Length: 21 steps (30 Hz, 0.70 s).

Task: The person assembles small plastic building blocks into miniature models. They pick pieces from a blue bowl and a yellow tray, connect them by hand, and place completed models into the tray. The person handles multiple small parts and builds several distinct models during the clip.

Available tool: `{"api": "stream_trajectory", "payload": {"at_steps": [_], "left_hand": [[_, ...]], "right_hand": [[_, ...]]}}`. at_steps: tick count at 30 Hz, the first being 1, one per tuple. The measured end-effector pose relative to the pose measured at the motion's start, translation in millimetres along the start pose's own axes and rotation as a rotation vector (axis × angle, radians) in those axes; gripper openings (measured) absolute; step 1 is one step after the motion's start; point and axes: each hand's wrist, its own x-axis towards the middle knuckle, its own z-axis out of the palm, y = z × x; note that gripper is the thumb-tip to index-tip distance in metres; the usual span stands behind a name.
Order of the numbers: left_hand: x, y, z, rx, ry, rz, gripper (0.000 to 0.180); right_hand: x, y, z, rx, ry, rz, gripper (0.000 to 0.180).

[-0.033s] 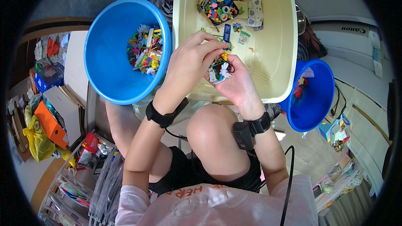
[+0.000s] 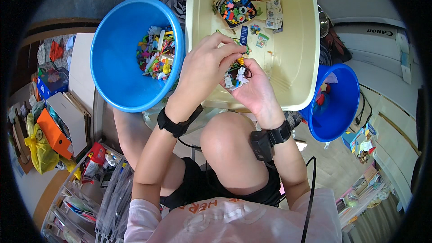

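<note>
Both hands are together over the near part of a cream plastic tub (image 2: 292, 91). My right hand (image 2: 257, 91) is cupped, palm up, around a handful of small toys, among them a white figure (image 2: 241, 75), a yellow piece (image 2: 241, 60) and a thin black cord. Above that palm, my left hand (image 2: 208, 63) has its thumb and fingers closed in a pinch near the yellow piece. What the pinch holds is hidden by the fingers. Just beyond the fingertips lies a dark blue strip (image 2: 244, 35) in the tub.
In the tub are a container heaped with small toys (image 2: 235, 9), a patterned card (image 2: 274, 14) and a small clear packet (image 2: 262, 40). A light blue basin (image 2: 101, 72) with mixed small toys stands left. At right is a darker blue bucket (image 2: 348, 101). A black cable (image 2: 310, 198) hangs by my right arm.
</note>
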Motion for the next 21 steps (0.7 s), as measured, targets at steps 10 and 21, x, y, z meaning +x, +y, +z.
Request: {"api": "stream_trajectory", "payload": {"at_steps": [10,21], "left_hand": [[1.9,4.3,-2.0,-0.038,0.007,-0.009,0.010],[1.1,3.4,-13.2,-0.620,-0.074,-0.492,0.013]], "right_hand": [[-0.2,3.6,7.0,-0.021,0.126,0.022,0.027],[1.8,-1.8,1.6,-0.018,0.010,0.020,0.025]]}}
